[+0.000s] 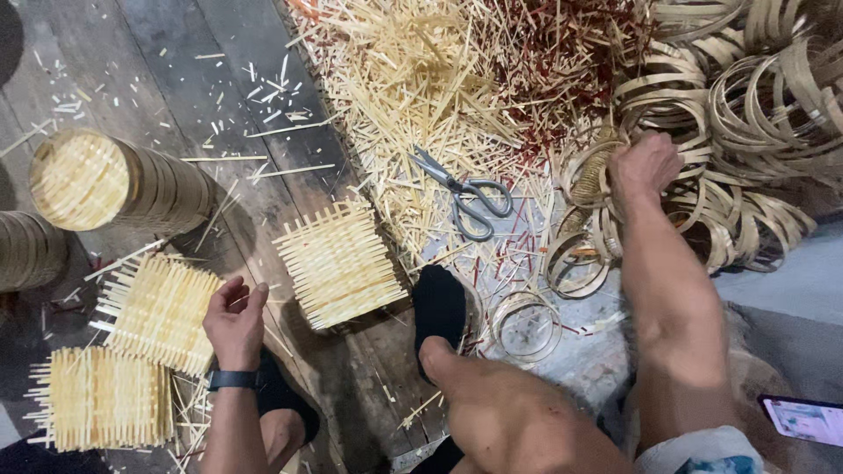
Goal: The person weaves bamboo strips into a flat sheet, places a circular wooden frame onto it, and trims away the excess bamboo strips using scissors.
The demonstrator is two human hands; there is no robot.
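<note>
in the head view, the person sat on a wooden plank floor (pixel 219 53) with one black-socked foot (pixel 439 303) forward. the left hand (pixel 235 320) hung loosely curled and held nothing, its fingertips just beside the edge of a square woven mat (pixel 158 309) near the floor's left edge; a dark wristband (pixel 233 379) circled that wrist. the right hand (pixel 645 165) was clenched on a bamboo ring (pixel 587 180) in the heap of bamboo rings (pixel 746 114) at the upper right. scissors (pixel 465 195) lay on a litter of bamboo splints (pixel 421 79) between the hands. another woven mat (pixel 338 263) lay at the centre, and a stack of round baskets (pixel 114 183) at the left.
</note>
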